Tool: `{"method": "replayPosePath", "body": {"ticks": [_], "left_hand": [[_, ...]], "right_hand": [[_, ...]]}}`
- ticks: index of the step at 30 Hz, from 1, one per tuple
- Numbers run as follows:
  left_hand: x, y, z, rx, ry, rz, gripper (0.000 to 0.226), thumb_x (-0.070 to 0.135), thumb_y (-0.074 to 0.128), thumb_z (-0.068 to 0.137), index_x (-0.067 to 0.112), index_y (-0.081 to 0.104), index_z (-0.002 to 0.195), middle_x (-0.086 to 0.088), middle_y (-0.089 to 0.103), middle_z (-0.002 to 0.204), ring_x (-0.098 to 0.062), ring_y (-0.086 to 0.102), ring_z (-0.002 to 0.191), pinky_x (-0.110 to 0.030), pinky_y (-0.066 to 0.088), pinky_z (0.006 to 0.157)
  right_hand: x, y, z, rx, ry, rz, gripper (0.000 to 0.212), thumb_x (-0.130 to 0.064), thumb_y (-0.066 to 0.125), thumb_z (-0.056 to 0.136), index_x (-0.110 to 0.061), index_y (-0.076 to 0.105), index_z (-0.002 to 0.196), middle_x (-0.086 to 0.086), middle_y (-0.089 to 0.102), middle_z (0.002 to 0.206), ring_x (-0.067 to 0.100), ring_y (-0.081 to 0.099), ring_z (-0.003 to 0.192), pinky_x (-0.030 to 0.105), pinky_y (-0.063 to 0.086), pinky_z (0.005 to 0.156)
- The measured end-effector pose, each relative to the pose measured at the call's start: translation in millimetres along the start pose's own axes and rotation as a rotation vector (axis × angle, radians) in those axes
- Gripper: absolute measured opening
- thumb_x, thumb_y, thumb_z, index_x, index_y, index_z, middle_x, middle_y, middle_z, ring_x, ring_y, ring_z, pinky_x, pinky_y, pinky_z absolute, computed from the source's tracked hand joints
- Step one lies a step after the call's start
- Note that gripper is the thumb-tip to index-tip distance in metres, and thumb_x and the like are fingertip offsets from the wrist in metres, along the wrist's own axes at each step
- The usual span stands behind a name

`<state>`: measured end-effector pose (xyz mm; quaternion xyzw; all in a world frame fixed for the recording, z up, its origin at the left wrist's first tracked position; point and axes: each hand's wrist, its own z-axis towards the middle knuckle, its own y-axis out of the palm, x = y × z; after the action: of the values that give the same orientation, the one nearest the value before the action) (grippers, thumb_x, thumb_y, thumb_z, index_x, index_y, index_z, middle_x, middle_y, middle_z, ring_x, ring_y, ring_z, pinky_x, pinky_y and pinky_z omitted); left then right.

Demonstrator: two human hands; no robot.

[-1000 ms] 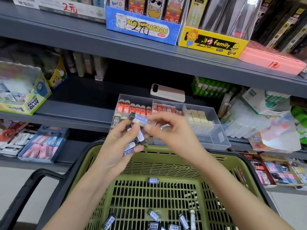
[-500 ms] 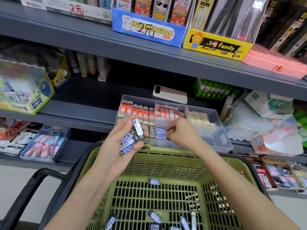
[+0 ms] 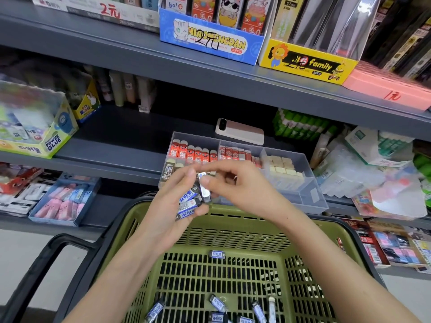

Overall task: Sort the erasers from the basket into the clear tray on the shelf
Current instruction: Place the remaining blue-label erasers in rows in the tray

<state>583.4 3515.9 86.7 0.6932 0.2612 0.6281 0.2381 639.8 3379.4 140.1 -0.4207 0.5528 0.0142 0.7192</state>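
My left hand (image 3: pixel 172 206) holds a small bunch of black-and-blue erasers (image 3: pixel 190 203) above the far rim of the green basket (image 3: pixel 235 227). My right hand (image 3: pixel 240 190) pinches one eraser (image 3: pixel 205 191) at the top of that bunch. Just behind the hands stands the clear tray (image 3: pixel 310 183) on the shelf, with red erasers (image 3: pixel 193 153) at its back left and cream erasers (image 3: pixel 283 167) on the right. Several more black-and-blue erasers (image 3: pixel 218 254) lie on the basket floor.
A pink phone (image 3: pixel 240 131) lies on the shelf behind the tray. A glue box (image 3: pixel 35 127) stands at left and wrapped packs (image 3: pixel 363 169) at right. A blue tray of pink erasers (image 3: pixel 63 201) sits on the lower shelf. The basket's black handle (image 3: pixel 53 248) hangs at left.
My right hand has come back from the tray's front left compartment to the bunch in my left hand and now pinches another eraser. The view has shifted slightly.
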Motion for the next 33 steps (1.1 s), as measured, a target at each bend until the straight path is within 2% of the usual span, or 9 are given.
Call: {"method": "replayPosePath", "body": {"ticks": [1,4,7,12,15,20,24,30,33], "left_hand": [[-0.6,0.3,-0.1,-0.008,-0.006,0.009,0.031,0.03,0.055,0.087,0.011,0.068,0.106,-0.014,0.067,0.095,-0.016,0.064,0.069,-0.02,0.042,0.043],[-0.2,0.4,-0.4,-0.009,-0.024,0.031,0.038,0.032,0.056,0.085,0.007,0.063,0.112,-0.016,0.068,0.099,-0.02,0.067,0.073,-0.021,0.043,0.044],[-0.9,0.7,-0.5,0.014,-0.045,0.064,0.044,0.035,0.057,0.082,0.005,0.061,0.115,-0.012,0.07,0.089,-0.021,0.068,0.074,-0.021,0.043,0.044],[-5.7,4.2,-0.3,0.031,-0.097,0.019,0.043,0.033,0.059,0.081,0.003,0.06,0.111,-0.008,0.069,0.081,-0.016,0.064,0.066,-0.021,0.043,0.043],[-5.8,3.1,0.2,0.06,-0.1,0.009,0.041,0.034,0.061,0.079,0.005,0.063,0.109,-0.009,0.068,0.084,-0.015,0.061,0.063,-0.021,0.042,0.043],[-0.8,-1.1,1.7,0.125,-0.039,0.0,0.031,0.031,0.06,0.079,0.008,0.064,0.099,-0.01,0.064,0.074,-0.02,0.066,0.068,-0.022,0.043,0.044],[2.2,-1.1,1.1,0.126,0.006,0.017,0.034,0.033,0.058,0.08,0.007,0.061,0.102,-0.007,0.063,0.072,-0.017,0.063,0.067,-0.022,0.042,0.044],[2.7,-0.1,-0.5,0.112,0.021,0.029,0.035,0.032,0.056,0.081,0.007,0.059,0.104,-0.005,0.063,0.072,-0.015,0.062,0.066,-0.021,0.041,0.045],[2.1,0.1,-0.1,0.105,0.02,0.028,0.034,0.032,0.056,0.081,0.007,0.059,0.104,-0.005,0.062,0.072,-0.015,0.062,0.066,-0.021,0.041,0.045]], "right_hand": [[-1.5,1.3,0.7,-0.037,-0.006,0.005,0.017,-0.028,0.061,0.089,-0.044,0.064,0.096,0.009,0.063,0.069,0.007,0.048,0.056,0.028,0.042,0.058],[-0.8,-4.4,1.2,0.019,-0.003,0.133,0.008,-0.021,0.065,0.086,-0.028,0.066,0.083,-0.013,0.06,0.068,0.012,0.052,0.062,0.031,0.045,0.064],[8.4,-9.1,-1.4,0.122,0.035,0.16,0.011,-0.022,0.065,0.085,-0.025,0.063,0.074,-0.014,0.06,0.071,0.003,0.052,0.066,0.022,0.042,0.066],[12.3,-3.3,-7.6,0.004,-0.006,0.316,0.013,-0.007,0.064,0.085,-0.019,0.062,0.089,-0.002,0.059,0.086,0.005,0.058,0.073,0.019,0.051,0.066],[10.1,-7.4,-8.8,-0.004,-0.038,0.332,0.023,-0.002,0.068,0.079,-0.022,0.066,0.091,-0.007,0.062,0.081,0.006,0.058,0.069,0.019,0.051,0.068],[29.9,-25.0,-7.0,0.439,0.232,0.492,0.013,0.003,0.066,0.081,-0.002,0.064,0.093,0.006,0.067,0.067,0.012,0.061,0.05,0.018,0.051,0.053],[52.6,-13.4,2.7,0.603,0.444,0.358,0.013,0.005,0.062,0.084,0.002,0.054,0.094,0.013,0.062,0.071,0.012,0.065,0.049,0.025,0.057,0.058],[63.2,6.0,14.7,0.668,0.413,0.072,0.024,0.0,0.062,0.084,-0.017,0.047,0.077,0.005,0.061,0.066,0.009,0.067,0.055,0.036,0.057,0.06],[64.5,6.5,19.1,0.631,0.422,0.0,0.028,-0.001,0.066,0.08,-0.015,0.048,0.064,0.016,0.067,0.073,0.026,0.07,0.079,0.046,0.055,0.074]]}}
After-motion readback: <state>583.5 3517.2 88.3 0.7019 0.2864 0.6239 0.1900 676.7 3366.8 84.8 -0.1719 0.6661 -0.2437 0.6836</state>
